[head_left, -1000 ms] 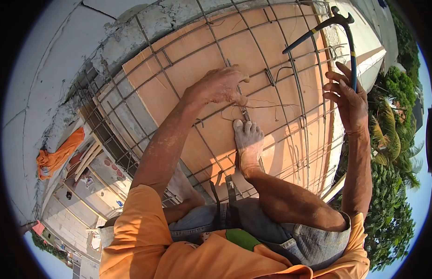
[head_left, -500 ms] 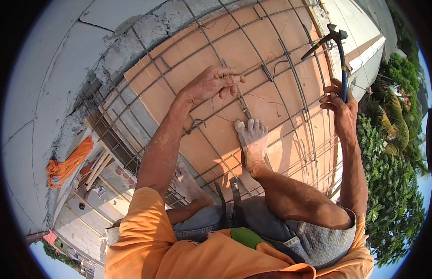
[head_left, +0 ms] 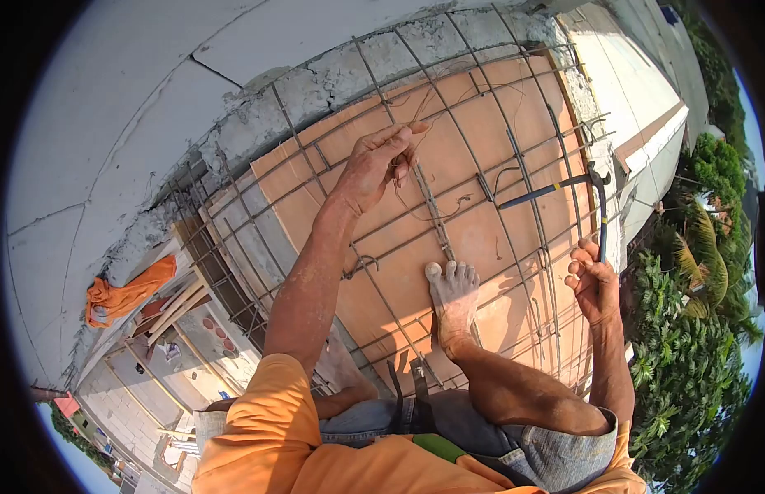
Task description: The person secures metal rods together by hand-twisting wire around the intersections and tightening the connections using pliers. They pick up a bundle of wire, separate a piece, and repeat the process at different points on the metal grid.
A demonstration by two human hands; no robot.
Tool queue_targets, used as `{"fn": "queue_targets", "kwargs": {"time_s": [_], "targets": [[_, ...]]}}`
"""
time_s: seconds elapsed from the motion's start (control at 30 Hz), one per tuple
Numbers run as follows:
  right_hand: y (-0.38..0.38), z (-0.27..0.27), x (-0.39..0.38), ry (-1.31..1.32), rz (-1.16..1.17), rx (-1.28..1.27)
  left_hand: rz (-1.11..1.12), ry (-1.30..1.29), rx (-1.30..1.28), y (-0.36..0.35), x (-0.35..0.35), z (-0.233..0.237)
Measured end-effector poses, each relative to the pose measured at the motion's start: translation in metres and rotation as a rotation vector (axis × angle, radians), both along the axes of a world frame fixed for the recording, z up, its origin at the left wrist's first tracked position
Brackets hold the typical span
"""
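Note:
Thin tie wire (head_left: 421,216) hangs in bends from my left hand (head_left: 381,165), whose fingers are pinched together on it above the rebar grid (head_left: 450,115). In my right hand (head_left: 595,284) is a pair of pincers (head_left: 555,188) with blue handles, held by one handle. The other handle swings out to the left over the bars, so the jaws are spread. The pincers' head is near the right edge of the orange-brown panel (head_left: 481,235) under the grid. My bare foot (head_left: 455,300) rests on the panel between both hands.
A rough concrete edge (head_left: 275,107) runs along the far side. An orange cloth (head_left: 127,288) lies at the left, above a lower level with timber pieces (head_left: 176,313). Trees (head_left: 687,362) stand beyond the right edge. A short bent rebar hook (head_left: 362,265) sits on the grid.
The pincers have come down toward me and their handles have spread wider. My left hand has shifted relative to the bars, and the wire at its fingers shows more clearly. The camera view has shifted.

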State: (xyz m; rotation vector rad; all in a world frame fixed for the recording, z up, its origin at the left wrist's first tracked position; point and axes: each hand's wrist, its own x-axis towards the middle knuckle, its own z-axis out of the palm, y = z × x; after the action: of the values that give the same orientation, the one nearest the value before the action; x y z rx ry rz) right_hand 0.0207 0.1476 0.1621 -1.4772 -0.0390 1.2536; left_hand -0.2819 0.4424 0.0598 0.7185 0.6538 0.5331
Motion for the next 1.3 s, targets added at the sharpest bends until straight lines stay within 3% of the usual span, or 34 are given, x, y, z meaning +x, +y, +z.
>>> {"fn": "queue_targets", "kwargs": {"time_s": [0.07, 0.1, 0.17, 0.2, 0.23, 0.3, 0.37, 0.5, 0.63, 0.7, 0.83, 0.9, 1.0, 1.1, 1.2, 1.27, 1.3], "targets": [[-0.023, -0.02, -0.003, 0.072, 0.002, -0.042, 0.0, -0.017, 0.006, -0.002, 0.003, 0.005], [-0.026, -0.021, -0.007, 0.018, 0.046, -0.19, -0.011, -0.031, -0.007, -0.003, 0.005, 0.007], [-0.033, -0.029, -0.008, -0.372, 0.314, -0.612, -0.018, -0.049, -0.01, -0.008, 0.011, 0.011], [-0.032, -0.031, 0.0, -0.904, 0.856, -0.877, -0.02, -0.077, -0.019, -0.011, 0.015, 0.013], [-0.035, -0.031, 0.0, -1.571, 1.052, -0.813, -0.023, -0.105, -0.027, -0.013, 0.019, 0.015], [0.034, 0.01, -0.027, -1.748, 0.842, -0.529, -0.027, -0.145, -0.031, -0.02, 0.029, 0.02], [0.088, 0.027, -0.045, -1.524, 0.719, -0.125, -0.054, -0.196, -0.101, -0.029, 0.04, 0.025], [0.156, 0.029, -0.085, -1.178, 0.855, 0.047, -0.122, -0.212, -0.091, -0.045, 0.056, 0.036], [0.163, 0.016, -0.088, -1.179, 0.907, 0.108, 0.037, -0.265, -0.133, -0.045, 0.061, 0.044], [0.157, 0.018, -0.093, -1.255, 1.12, 0.117, 0.099, -0.27, -0.141, -0.04, 0.057, 0.041], [0.142, 0.006, -0.099, -1.555, 1.269, 0.275, 0.157, -0.268, -0.164, -0.031, 0.048, 0.027], [0.13, -0.005, -0.1, -1.54, 1.267, 0.292, 0.161, -0.246, -0.115, -0.03, 0.045, 0.019], [0.118, -0.014, -0.098, -1.465, 1.078, 0.271, 0.199, -0.263, 0.021, -0.037, 0.05, 0.01], [0.105, -0.018, -0.091, -1.455, 1.164, 0.142, 0.224, -0.326, 0.122, -0.035, 0.047, 0.007], [0.099, -0.025, -0.095, -1.381, 1.088, 0.163, 0.142, -0.257, 0.042, -0.031, 0.042, 0.012], [0.098, -0.024, -0.099, -1.326, 1.029, 0.163, 0.247, -0.212, -0.143, -0.03, 0.042, 0.018], [0.099, -0.02, -0.102, -1.276, 0.985, 0.038, 0.247, -0.211, -0.139, -0.029, 0.041, 0.018]]}}
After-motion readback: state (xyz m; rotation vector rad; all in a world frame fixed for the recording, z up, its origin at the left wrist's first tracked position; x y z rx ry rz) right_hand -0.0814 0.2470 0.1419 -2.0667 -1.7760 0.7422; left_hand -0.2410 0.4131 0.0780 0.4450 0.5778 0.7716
